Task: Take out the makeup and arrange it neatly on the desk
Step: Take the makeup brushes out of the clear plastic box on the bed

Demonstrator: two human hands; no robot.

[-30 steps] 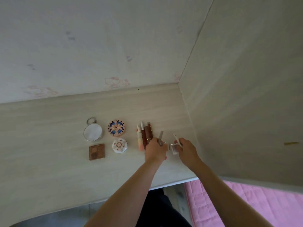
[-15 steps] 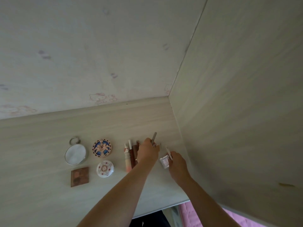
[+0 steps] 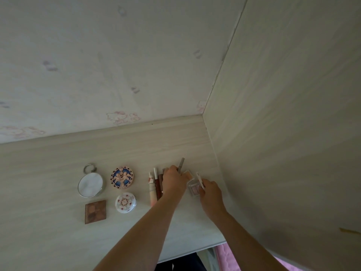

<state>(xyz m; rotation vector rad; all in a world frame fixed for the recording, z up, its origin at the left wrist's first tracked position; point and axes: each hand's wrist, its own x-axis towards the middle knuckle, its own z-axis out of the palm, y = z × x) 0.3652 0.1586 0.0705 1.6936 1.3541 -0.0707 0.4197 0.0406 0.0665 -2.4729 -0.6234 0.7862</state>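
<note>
I am looking down at a pale wood desk [image 3: 58, 173] set into a corner, with a panel wall [image 3: 97, 65] behind it and a side panel [image 3: 293, 114] on my right. My left hand [image 3: 173, 181] reaches forward over a row of slim tubes [image 3: 155, 187] that lie side by side, pointing away from me; its fingers are curled around a thin grey pencil [image 3: 181, 163], whose far end sticks out past my knuckles toward the back wall. My right hand [image 3: 210, 192] sits just beside it, nearer the side panel, pinching a small clear case [image 3: 193, 187] with pinkish powder inside — a thin white stick [image 3: 199, 178] stands up between those fingers too. A small peach-coloured piece shows between my two hands; I cannot tell what it is. To the left of the tubes, apart from my hands, four compacts lie in two short rows: a round white mirror [image 3: 90, 184] with a metal ring at its far edge, a round patterned compact [image 3: 122, 177] in blue and peach beside it, and — nearer me — a square brown palette [image 3: 95, 211] and a small round white compact [image 3: 125, 202]. Faint pink cartoon drawings mark the back wall just above the desk. A strip of pink fabric [image 3: 224, 257] shows below the desk's front edge.
</note>
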